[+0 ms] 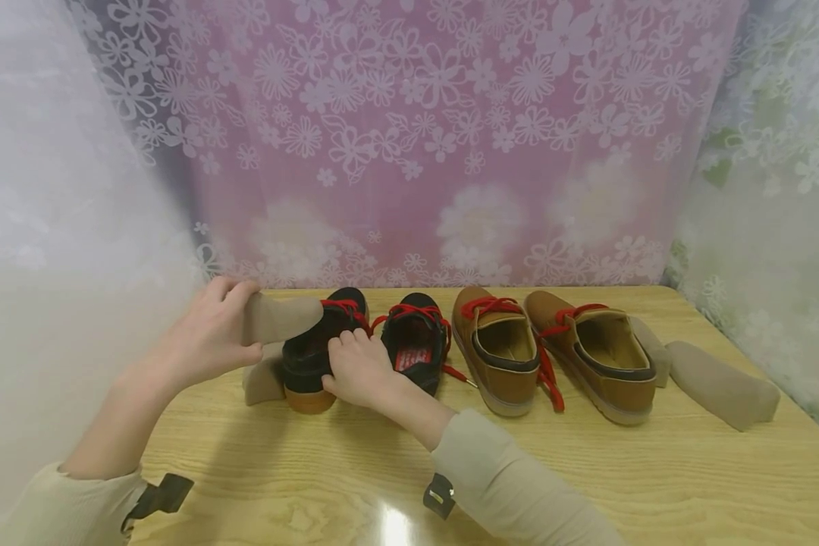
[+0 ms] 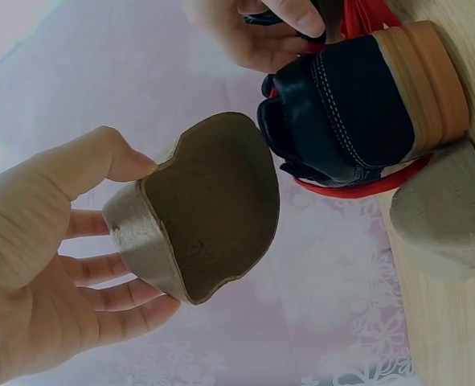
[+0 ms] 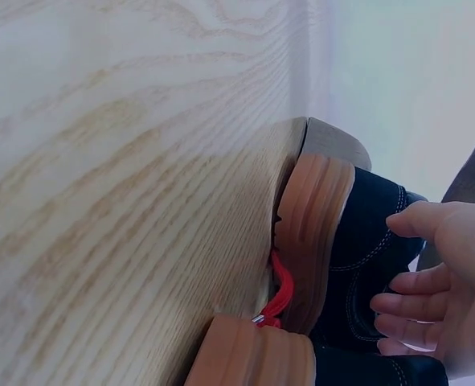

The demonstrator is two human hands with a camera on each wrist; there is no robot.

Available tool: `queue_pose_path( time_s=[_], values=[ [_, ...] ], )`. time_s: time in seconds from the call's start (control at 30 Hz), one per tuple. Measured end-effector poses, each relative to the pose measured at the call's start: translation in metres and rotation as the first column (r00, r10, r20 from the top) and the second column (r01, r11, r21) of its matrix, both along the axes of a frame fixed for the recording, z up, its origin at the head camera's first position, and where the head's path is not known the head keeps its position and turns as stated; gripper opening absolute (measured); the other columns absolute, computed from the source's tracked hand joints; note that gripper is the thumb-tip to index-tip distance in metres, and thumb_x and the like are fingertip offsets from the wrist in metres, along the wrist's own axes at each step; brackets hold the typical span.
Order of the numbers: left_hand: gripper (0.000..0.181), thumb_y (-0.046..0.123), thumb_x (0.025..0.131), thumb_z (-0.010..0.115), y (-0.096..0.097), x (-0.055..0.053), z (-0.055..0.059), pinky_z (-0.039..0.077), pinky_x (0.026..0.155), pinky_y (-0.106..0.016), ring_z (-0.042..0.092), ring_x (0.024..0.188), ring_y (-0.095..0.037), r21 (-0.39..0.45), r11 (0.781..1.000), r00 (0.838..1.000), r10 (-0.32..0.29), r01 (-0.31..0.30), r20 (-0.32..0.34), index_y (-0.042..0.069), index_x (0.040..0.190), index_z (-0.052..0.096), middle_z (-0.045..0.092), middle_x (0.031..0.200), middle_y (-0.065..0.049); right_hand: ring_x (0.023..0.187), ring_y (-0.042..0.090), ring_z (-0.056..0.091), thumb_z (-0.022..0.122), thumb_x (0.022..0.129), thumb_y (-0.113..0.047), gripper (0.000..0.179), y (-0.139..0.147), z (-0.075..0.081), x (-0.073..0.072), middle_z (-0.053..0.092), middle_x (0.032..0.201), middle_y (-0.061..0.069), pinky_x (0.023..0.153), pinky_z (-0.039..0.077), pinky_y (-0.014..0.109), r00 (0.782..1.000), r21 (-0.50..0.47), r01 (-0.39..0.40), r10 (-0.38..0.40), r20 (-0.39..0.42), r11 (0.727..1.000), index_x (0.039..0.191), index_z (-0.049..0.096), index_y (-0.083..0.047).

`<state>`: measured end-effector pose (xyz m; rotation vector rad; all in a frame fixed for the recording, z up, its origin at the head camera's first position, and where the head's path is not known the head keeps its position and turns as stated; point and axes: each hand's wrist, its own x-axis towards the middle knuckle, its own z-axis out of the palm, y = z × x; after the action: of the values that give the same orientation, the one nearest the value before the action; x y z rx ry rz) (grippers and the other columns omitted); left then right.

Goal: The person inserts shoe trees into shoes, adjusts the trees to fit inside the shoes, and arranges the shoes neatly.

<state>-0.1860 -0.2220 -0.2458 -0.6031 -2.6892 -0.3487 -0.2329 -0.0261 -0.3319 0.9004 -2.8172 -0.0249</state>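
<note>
Right hand (image 1: 359,369): black shoe (image 1: 314,356) left, second black shoe (image 1: 416,334) right, passable above. Left hand (image 1: 211,334): grey-beige block (image 1: 265,379) low right, room above.

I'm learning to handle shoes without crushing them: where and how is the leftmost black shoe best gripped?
I'd grip the leftmost black shoe by its heel, coming from the near side and above: the heel faces the person and the opening faces up. The sides seem tighter, with a beige piece close on its left and another black shoe to its right.
</note>
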Motion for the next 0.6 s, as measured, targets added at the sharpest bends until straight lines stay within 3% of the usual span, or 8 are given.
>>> queue_pose_path(
  time_s=[0.6],
  values=[
    [0.068, 0.013, 0.068, 0.074, 0.0039, 0.0050, 0.0057, 0.043, 0.078, -0.051, 0.047, 0.094, -0.038, -0.033, 0.999, 0.999, -0.004, 0.006, 0.054, -0.007, 0.125, 0.044, 0.044, 0.110, -0.026, 0.095, 0.021, 0.051, 0.061, 0.085, -0.043, 0.041, 0.0015, 0.0034, -0.0013, 0.058, 0.102, 0.003, 0.076, 0.043, 0.037, 0.999, -0.006, -0.017, 0.017, 0.031, 1.000, 0.108, 0.060, -0.010]
  ],
)
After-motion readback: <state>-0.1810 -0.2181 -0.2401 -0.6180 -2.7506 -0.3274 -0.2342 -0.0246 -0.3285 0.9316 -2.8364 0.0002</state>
